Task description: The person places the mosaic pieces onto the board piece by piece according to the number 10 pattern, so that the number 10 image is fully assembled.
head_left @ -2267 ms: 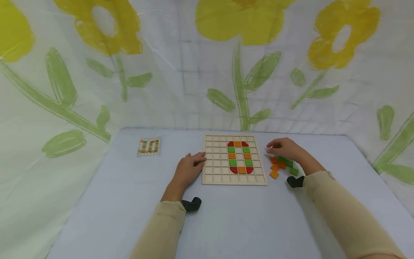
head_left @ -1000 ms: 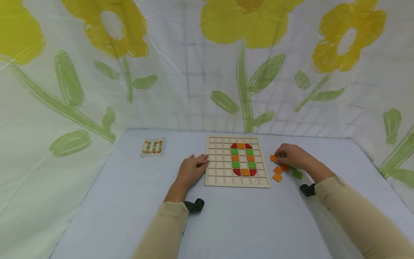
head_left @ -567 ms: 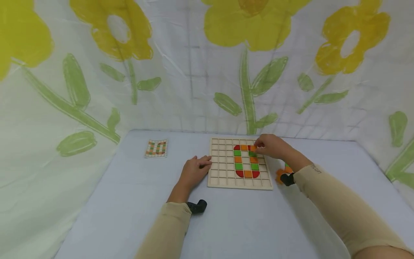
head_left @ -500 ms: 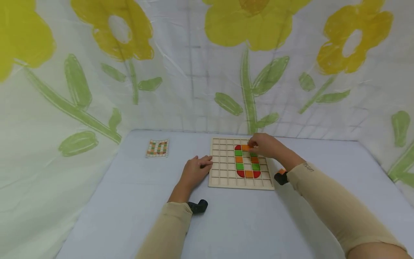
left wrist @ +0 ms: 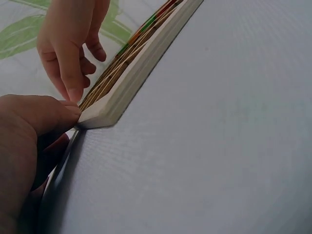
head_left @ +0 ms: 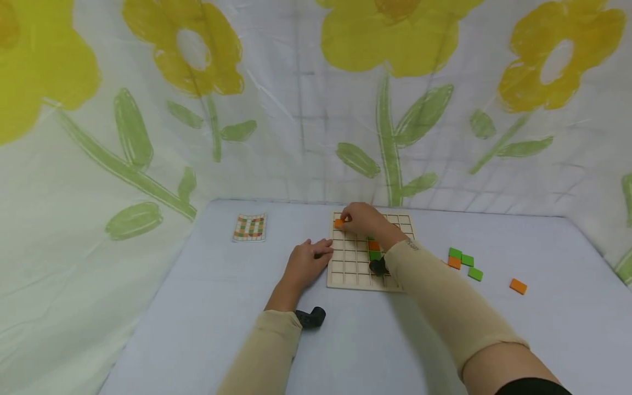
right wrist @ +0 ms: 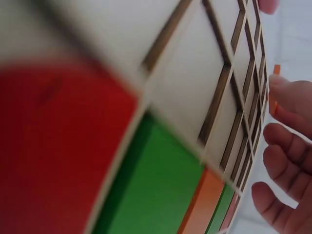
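Observation:
My right hand (head_left: 364, 220) pinches an orange square tile (head_left: 338, 224) low over the upper-left cells of a pale wooden grid board (head_left: 344, 269). In the right wrist view the tile (right wrist: 272, 101) sits between thumb and index finger, the other fingers loosely bent. My left hand (head_left: 302, 264) rests at the board's left edge with its fingertips against it. The left wrist view shows the thumb (left wrist: 53, 113) at the board's corner. Red, green and orange tiles (head_left: 374, 246) form a ring on the board's right half, mostly hidden under my right forearm.
Several loose green tiles (head_left: 475, 274) and orange tiles (head_left: 455, 263) lie right of the board, partly behind the sleeve. A single orange tile (head_left: 518, 286) lies farther right. A small pattern card (head_left: 249, 227) lies at the back left. A flower-printed curtain (head_left: 316, 137) hangs behind the table.
My right hand has picked up an orange tile from the loose ones and carried it left across the board to its upper-left cells. My left hand stays at the board's edge.

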A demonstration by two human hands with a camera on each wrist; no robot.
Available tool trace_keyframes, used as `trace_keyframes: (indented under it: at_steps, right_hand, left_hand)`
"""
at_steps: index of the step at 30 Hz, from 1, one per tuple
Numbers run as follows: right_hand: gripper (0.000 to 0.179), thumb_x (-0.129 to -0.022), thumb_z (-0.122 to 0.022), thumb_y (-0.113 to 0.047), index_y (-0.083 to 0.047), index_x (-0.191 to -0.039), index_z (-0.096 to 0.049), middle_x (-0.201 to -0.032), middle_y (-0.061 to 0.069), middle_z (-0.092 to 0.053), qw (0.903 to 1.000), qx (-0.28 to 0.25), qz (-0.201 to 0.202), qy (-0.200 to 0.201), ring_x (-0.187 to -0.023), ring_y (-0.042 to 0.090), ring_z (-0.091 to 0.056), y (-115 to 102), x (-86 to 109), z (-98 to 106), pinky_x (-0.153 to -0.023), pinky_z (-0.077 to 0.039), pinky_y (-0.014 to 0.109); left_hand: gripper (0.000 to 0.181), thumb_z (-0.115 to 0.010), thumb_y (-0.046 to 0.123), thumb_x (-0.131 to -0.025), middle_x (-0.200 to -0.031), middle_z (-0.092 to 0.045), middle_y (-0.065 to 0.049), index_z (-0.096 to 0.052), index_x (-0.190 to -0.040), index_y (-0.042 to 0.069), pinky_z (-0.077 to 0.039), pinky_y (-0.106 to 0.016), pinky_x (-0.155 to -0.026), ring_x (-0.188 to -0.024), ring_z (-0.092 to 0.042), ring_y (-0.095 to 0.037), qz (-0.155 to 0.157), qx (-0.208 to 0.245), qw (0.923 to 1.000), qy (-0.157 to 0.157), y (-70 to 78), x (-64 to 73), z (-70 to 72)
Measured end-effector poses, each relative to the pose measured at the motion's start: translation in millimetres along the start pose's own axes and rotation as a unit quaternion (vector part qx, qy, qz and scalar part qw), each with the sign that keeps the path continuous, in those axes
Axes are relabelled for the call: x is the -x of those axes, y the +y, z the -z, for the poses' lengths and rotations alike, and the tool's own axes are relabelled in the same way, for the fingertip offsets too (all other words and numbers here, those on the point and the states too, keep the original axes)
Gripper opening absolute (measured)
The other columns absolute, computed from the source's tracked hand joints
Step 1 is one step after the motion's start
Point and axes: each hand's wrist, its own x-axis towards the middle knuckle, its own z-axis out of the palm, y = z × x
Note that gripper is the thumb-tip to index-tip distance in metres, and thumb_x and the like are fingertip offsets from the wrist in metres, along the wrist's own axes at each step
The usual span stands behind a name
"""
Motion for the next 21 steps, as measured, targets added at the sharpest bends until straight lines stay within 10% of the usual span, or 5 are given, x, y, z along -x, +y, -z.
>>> trace_keyframes:
  at_steps: [16, 21]
  right_hand:
    - [0.04, -0.095, -0.066, -0.032, -0.016, -0.131, -0.065, -0.137, 0.005, -0.06, 0.9988, 0.028, -0.036, -0.014, -0.13, 0.028, -0.053, -7.8, -0.2, -3.7, -0.107, -0.048, 0.044]
    - [0.041, -0.098, -0.062, -0.03, -0.016, -0.136, -0.061, -0.118, 0.008, -0.063, 0.9998, 0.015, -0.011, 0.005, -0.101, 0.024, -0.06, -2.1, 15.3, 13.2, -0.084, -0.054, 0.04]
  left_hand:
    - [0.018, -0.07, 0.015, -0.092, -0.125, -0.068, 0.0, -0.077, -0.106, 0.007, -0.033, -0.043, -0.12, -0.122, -0.061, -0.018, 0.013, 0.011, 0.9999, 0.002, -0.2, 0.7, -1.8]
    - [0.018, -0.069, 0.016, -0.092, -0.125, -0.068, 0.001, -0.077, -0.107, 0.008, -0.033, -0.042, -0.12, -0.123, -0.061, -0.017, 0.023, 0.006, 0.9997, 0.001, -0.8, -0.6, 0.3]
